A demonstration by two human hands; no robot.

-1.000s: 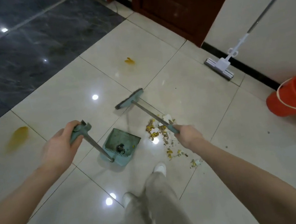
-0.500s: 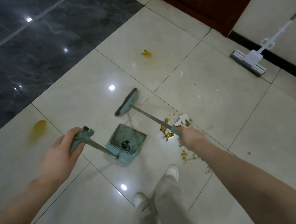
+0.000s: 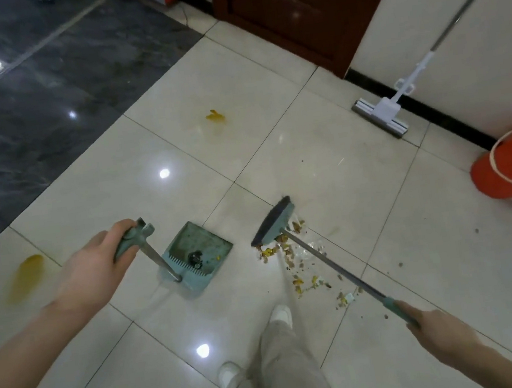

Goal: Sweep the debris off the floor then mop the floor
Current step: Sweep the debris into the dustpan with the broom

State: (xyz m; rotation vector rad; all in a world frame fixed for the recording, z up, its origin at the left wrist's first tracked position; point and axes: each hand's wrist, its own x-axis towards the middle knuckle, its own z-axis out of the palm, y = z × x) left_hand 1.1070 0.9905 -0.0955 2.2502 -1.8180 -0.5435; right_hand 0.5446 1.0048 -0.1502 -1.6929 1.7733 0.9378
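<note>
Now draw the broom (image 3: 274, 224), gripped at the handle end by the right hand (image 3: 442, 332), from 3 o'clock toward 9 o'clock in short, low strokes through the debris (image 3: 292, 260) just beside the bristles. Keep the dustpan (image 3: 198, 253), handle wrapped in the left hand (image 3: 96, 273), lip flat on the tile floor (image 3: 326, 168), mouth facing the crumbs. Gather the trail at 5 o'clock too. Leave the mop (image 3: 380, 112) at 1 o'clock for later.
</note>
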